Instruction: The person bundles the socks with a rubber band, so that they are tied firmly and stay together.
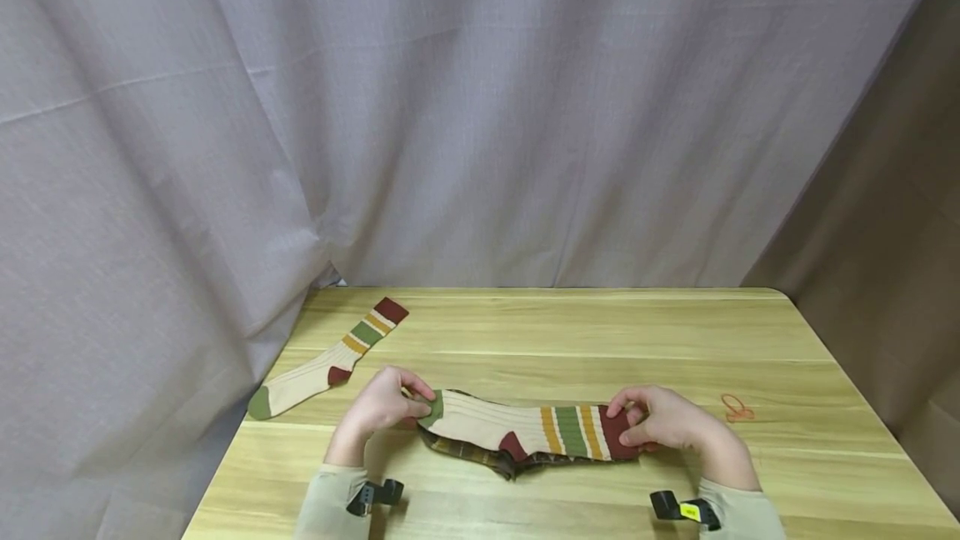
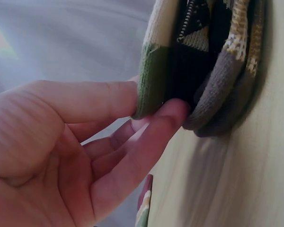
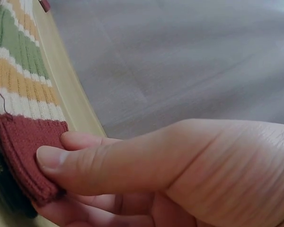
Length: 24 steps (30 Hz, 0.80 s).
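Note:
A cream striped sock (image 1: 487, 423) with green toe and maroon heel and cuff lies lengthwise on top of several dark patterned socks (image 2: 222, 85). At its green toe, my left hand (image 1: 386, 400) pinches the fabric between thumb and fingers. My right hand (image 1: 663, 419) grips the maroon cuff (image 3: 28, 151) at the other end, thumb on top and fingers beneath. In the left wrist view the toe is lifted a little apart from the darker socks below. Most of the lower socks are hidden under the cream one.
A matching striped sock (image 1: 300, 386) lies slanted at the table's left side. Orange-red loops (image 1: 737, 411), like rubber bands, lie right of my right hand. The wooden table (image 1: 570, 332) ends at a grey curtain (image 1: 480, 148) behind.

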Each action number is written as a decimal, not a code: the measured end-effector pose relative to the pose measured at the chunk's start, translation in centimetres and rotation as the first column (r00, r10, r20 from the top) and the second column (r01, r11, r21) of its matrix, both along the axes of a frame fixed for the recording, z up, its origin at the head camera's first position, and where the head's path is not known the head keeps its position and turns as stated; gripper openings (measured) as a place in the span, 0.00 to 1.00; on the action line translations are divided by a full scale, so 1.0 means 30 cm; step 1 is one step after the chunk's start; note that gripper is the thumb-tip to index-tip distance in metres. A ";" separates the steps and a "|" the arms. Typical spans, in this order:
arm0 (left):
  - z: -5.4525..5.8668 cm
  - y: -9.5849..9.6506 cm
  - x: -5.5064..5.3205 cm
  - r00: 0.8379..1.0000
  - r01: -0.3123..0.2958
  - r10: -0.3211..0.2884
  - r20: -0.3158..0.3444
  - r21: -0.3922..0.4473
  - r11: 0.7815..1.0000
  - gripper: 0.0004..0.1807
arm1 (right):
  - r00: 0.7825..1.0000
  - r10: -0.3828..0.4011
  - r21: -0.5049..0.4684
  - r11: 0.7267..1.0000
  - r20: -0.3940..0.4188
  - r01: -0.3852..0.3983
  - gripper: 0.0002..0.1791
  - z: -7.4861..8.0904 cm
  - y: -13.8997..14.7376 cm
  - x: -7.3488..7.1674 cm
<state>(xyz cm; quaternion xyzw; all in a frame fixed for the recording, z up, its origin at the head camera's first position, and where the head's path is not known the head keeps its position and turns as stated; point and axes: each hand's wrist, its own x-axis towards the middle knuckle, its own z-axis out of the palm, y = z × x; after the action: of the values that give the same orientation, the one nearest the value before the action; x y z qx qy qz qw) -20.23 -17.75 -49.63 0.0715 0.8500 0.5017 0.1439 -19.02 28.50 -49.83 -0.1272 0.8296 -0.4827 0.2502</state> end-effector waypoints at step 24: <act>-0.050 0.003 -0.014 0.999 0.007 -0.012 -0.051 -0.100 0.995 0.14 | 0.995 -0.038 0.110 0.993 -0.092 0.048 0.29 -0.002 -0.046 -0.006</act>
<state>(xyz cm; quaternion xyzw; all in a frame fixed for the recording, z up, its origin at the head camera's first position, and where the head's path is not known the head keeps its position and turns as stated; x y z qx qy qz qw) -20.66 -17.66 -51.14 0.0810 0.8772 0.4557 0.1279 -19.19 27.13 -49.90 -0.1164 0.8685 -0.4343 0.2088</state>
